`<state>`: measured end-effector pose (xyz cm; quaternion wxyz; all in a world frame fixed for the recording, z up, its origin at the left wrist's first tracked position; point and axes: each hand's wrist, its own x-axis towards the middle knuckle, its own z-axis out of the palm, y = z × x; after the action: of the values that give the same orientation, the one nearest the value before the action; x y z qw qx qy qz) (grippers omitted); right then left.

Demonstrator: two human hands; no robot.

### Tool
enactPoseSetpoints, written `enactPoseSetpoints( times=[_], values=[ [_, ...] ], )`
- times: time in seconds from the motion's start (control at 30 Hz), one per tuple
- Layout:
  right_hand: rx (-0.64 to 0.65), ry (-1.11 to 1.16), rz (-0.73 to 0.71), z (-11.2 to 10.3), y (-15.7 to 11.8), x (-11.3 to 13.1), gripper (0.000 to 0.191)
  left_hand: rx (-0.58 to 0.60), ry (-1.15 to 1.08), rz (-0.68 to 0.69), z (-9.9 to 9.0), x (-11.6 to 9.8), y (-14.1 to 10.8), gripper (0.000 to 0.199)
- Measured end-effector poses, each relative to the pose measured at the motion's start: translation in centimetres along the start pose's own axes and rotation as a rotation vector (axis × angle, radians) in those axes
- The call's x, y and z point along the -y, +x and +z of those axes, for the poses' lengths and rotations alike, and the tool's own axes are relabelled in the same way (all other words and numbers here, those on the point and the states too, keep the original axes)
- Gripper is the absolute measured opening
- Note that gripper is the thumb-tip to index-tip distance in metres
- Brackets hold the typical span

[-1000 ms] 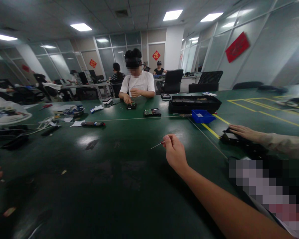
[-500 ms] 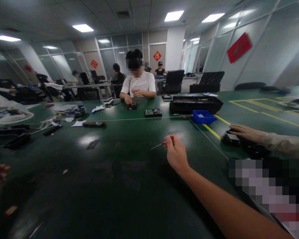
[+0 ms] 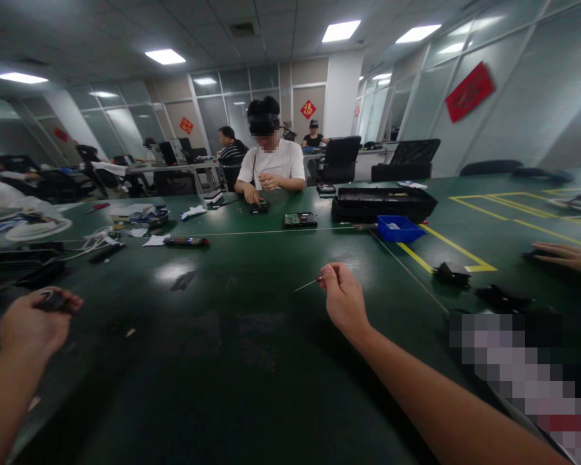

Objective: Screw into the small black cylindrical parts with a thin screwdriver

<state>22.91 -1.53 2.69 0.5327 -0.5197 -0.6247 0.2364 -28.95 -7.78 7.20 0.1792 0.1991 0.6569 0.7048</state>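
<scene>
My right hand (image 3: pixel 345 300) is closed in a pinch on a slim screwdriver (image 3: pixel 308 285), whose thin metal shaft points left and slightly down above the green tabletop. Only a bit of its reddish handle shows between my fingertips. On the left, my left hand (image 3: pixel 31 329) curls around a small black object (image 3: pixel 53 299) with a rounded edge; my fingers cover much of it, so its kind is unclear. Both hands are held apart, over the near part of the table.
Farther off lie a hard drive (image 3: pixel 300 219), a blue bin (image 3: pixel 399 228), a long black tray (image 3: pixel 383 204) and a dark-handled tool (image 3: pixel 186 241). Cables (image 3: pixel 94 240) clutter the left. A co-worker's hand (image 3: pixel 566 256) is at right, beyond black parts (image 3: pixel 451 274). Another person (image 3: pixel 271 165) works opposite.
My left hand has come in from the left edge with the black object. My right hand stays nearly still. The co-worker's hand at right has moved away from the black part, toward the right edge.
</scene>
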Motion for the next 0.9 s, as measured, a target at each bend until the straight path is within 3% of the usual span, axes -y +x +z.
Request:
enactPoseSetpoints(
  times=[0.1, 0.2, 0.33, 0.5, 0.67, 0.9],
  values=[
    [-0.007, -0.001, -0.002, 0.0, 0.0, 0.0, 0.031, 0.107, -0.164, -0.055, 3.6, 0.7, -1.9, 0.018],
    [-0.016, 0.005, 0.002, 0.0, 0.0, -0.1, 0.032, 0.295, -0.23, -0.099, 7.5, 1.1, -4.7, 0.015],
    [-0.02, 0.011, -0.002, -0.1, 0.0, 0.0, 0.031, 0.598, -0.241, -0.082, 12.4, 1.4, -9.0, 0.011],
    [-0.007, 0.02, 0.011, -0.3, 0.0, 0.1, 0.031, 0.814, -0.161, -0.096, 17.4, 0.6, -15.2, 0.009],
    [-0.003, 0.013, 0.003, -0.3, 0.0, -0.1, 0.032, 1.07, 0.003, -0.054, 20.0, 0.3, -20.8, 0.015],
    [-0.003, -0.019, -0.01, -0.1, 0.1, -0.3, 0.033, 1.184, 0.363, 0.318, 21.2, 3.3, -24.3, 0.02]
  ],
)
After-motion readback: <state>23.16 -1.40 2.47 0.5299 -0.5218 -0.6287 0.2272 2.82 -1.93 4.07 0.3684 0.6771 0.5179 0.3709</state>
